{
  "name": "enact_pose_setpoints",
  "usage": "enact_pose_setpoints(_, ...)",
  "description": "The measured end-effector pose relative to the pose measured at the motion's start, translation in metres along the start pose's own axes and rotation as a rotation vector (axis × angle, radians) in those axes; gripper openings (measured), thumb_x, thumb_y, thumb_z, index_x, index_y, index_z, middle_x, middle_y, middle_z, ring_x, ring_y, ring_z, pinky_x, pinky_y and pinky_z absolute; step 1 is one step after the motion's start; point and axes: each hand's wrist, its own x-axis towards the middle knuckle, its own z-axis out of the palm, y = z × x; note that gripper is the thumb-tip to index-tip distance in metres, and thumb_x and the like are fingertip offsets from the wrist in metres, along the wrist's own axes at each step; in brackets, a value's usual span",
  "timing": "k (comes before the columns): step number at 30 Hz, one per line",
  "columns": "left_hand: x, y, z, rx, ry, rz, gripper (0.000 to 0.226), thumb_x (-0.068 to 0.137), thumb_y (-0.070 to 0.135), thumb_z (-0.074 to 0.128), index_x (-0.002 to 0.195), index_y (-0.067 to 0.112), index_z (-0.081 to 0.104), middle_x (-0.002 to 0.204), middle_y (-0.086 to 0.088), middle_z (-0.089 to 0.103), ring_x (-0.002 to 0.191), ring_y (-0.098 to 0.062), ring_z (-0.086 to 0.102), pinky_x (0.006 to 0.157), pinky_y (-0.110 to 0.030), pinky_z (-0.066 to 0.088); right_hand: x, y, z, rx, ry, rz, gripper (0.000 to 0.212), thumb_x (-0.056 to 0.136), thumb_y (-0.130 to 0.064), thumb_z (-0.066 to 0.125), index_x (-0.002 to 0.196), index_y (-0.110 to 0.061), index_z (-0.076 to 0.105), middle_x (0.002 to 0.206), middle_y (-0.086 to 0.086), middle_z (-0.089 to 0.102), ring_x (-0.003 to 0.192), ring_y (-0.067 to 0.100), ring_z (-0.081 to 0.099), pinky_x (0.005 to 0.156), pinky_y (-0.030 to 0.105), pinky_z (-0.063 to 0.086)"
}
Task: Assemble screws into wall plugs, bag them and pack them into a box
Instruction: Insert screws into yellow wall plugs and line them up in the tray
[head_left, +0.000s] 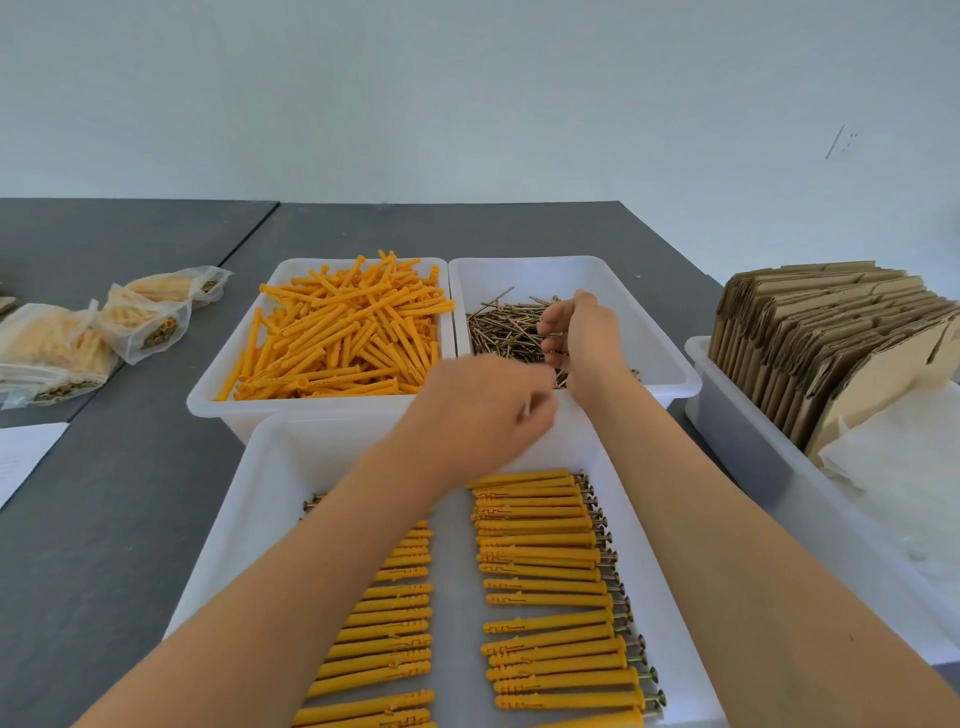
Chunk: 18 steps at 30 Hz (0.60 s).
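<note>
In the screw bin (670, 364), behind the near tray (457, 561), my right hand (582, 338) is cupped around a bunch of screws (504, 327). My left hand (478, 410) hovers over the tray's far rim, fingers curled; I think it pinches one screw, but blur hides it. Two rows of assembled plugs (545, 577) already fill that tray, and three filled bags (140, 322) lie well left of it on the desk (104, 519). The loose plugs (337, 332) remain plentiful and the flat cartons (831, 332) unfolded. Bins touch; free room is overhead.
</note>
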Motion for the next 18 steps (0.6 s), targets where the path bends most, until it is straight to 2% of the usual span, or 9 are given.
enact_pose_setpoints(3,-0.002,-0.031,-0.012,0.027,0.166,-0.188,0.02,0.097,0.026,0.045,0.082,0.026,0.057,0.065,0.008,0.058,0.06,-0.012,0.054,0.051,-0.03,0.044,-0.001,0.002,0.001,-0.058,0.037,-0.061,0.041,0.1,-0.02,0.033,0.069,-0.009,0.059,0.064,0.004,0.06,0.048,0.015,0.048,0.048,0.025,0.042)
enact_pose_setpoints(5,-0.006,-0.054,-0.015,0.078,0.227,-0.342,0.023,0.097,0.022,0.04,0.089,0.024,0.061,0.069,0.006,0.061,0.063,-0.017,0.055,0.052,-0.033,0.045,-0.001,0.007,0.003,-0.235,0.069,-0.192,0.035,0.096,-0.013,0.036,0.069,-0.005,0.056,0.065,0.008,0.056,0.056,0.019,0.047,0.054,0.029,0.042)
enact_pose_setpoints(7,-0.011,-0.077,-0.016,0.123,0.236,-0.494,0.027,0.097,0.019,0.037,0.092,0.023,0.064,0.075,0.003,0.063,0.067,-0.021,0.056,0.052,-0.034,0.044,-0.001,0.013,0.005,-0.435,0.049,-0.307,0.026,0.094,-0.01,0.039,0.079,0.001,0.057,0.072,0.013,0.052,0.064,0.022,0.045,0.06,0.034,0.04)
enact_pose_setpoints(9,-0.016,-0.094,-0.015,0.118,0.211,-0.615,0.029,0.096,0.015,0.038,0.09,0.023,0.065,0.079,0.002,0.065,0.071,-0.021,0.057,0.053,-0.03,0.036,0.0,0.016,0.007,-0.593,-0.002,-0.36,0.024,0.095,-0.011,0.043,0.093,0.006,0.059,0.075,0.011,0.055,0.066,0.021,0.049,0.062,0.033,0.045)
enact_pose_setpoints(12,-0.021,-0.106,-0.012,0.097,0.137,-0.693,0.033,0.093,0.011,0.039,0.085,0.025,0.067,0.083,0.005,0.064,0.076,-0.02,0.056,0.057,-0.028,0.034,0.0,0.017,0.007,-0.721,-0.04,-0.395,0.017,0.094,-0.013,0.047,0.096,-0.005,0.062,0.077,0.003,0.059,0.065,0.016,0.053,0.061,0.027,0.046)
enact_pose_setpoints(15,-0.023,-0.11,-0.008,0.017,0.007,-0.671,0.034,0.091,0.01,0.042,0.077,0.03,0.065,0.081,0.008,0.061,0.073,-0.017,0.054,0.057,-0.028,0.037,0.0,0.02,0.007,-0.86,-0.134,-0.367,0.012,0.093,-0.016,0.051,0.09,-0.008,0.06,0.074,0.0,0.058,0.063,0.014,0.05,0.06,0.028,0.045)
enact_pose_setpoints(18,-0.022,-0.111,-0.007,-0.032,-0.125,-0.638,0.027,0.089,0.016,0.047,0.079,0.023,0.071,0.08,0.005,0.066,0.072,-0.019,0.059,0.059,-0.035,0.049,-0.002,0.021,0.011,-1.194,-0.313,-0.295,0.028,0.094,-0.029,0.051,0.072,-0.013,0.047,0.064,-0.001,0.045,0.06,0.017,0.042,0.063,0.031,0.04)
